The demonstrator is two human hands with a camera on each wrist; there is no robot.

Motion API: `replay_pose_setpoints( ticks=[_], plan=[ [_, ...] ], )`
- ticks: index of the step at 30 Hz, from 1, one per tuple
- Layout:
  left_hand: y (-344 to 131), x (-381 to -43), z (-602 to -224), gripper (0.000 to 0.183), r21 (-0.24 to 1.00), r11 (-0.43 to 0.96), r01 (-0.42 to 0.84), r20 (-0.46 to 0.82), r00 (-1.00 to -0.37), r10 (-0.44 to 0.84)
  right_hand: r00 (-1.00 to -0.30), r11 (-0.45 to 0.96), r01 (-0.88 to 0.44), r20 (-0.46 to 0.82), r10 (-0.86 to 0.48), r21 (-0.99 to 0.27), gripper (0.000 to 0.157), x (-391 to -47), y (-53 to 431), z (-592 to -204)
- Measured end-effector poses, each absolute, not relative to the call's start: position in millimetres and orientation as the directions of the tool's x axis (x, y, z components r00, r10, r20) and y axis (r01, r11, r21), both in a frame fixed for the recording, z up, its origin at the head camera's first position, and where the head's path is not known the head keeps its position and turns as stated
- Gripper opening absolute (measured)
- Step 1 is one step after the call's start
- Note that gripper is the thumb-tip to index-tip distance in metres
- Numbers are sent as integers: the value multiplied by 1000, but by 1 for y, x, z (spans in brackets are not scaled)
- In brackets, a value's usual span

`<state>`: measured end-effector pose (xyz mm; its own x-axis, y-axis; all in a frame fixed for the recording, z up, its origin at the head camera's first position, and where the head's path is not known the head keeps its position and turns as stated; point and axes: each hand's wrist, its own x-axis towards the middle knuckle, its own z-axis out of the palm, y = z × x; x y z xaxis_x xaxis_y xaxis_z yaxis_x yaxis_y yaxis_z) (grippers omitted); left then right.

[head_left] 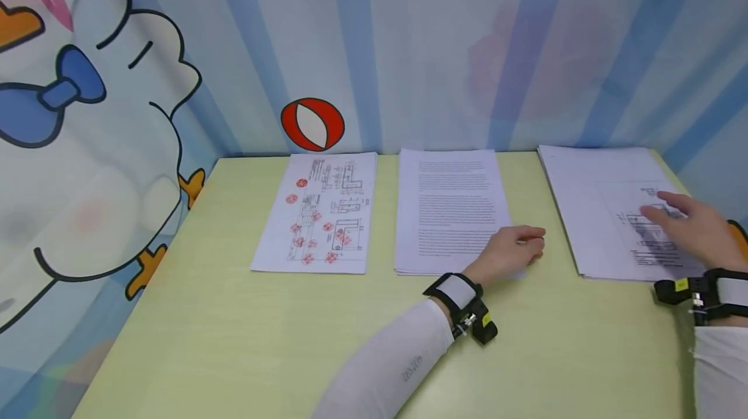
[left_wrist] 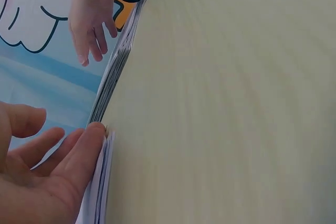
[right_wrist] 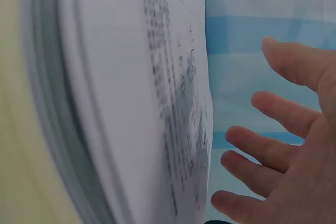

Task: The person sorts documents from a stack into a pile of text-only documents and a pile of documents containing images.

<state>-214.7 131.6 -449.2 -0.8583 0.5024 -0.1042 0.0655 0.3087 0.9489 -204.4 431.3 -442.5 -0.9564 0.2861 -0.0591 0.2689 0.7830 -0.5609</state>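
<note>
My left hand (head_left: 505, 253) is at the lower right edge of the middle paper stack (head_left: 447, 211), which carries printed lines of text. Its fingers are loosely bent with nothing between them; whether they touch the sheets (left_wrist: 100, 187) I cannot tell. Over the right side of a thicker paper stack (head_left: 596, 204) hovers my right hand (head_left: 701, 230). The right wrist view shows that hand (right_wrist: 294, 150) with fingers spread, apart from the top sheet (right_wrist: 121, 77). That sheet bears a drawing and dark text lines, partly hidden by the hand in the head view.
A third paper stack (head_left: 271, 247), with technical drawings and red stamp marks on top, lies to the left. All three stacks lie near the back of the pale yellow table (head_left: 245, 341). A striped cartoon-print curtain (head_left: 432, 49) stands behind and beside the table.
</note>
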Motion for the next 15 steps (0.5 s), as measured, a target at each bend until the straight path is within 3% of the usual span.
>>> replay_pose_setpoints(
  ticks=[9,15],
  plan=[
    [159,-206,-456,37,972,184,-146,-224,-807,546,-938,812,339,-97,334,-476,85,-199,450,-456],
    [165,-207,-456,43,965,199,-172,-257,-779,572,-925,786,376,-152,348,-492,85,-203,451,-462]
  ],
)
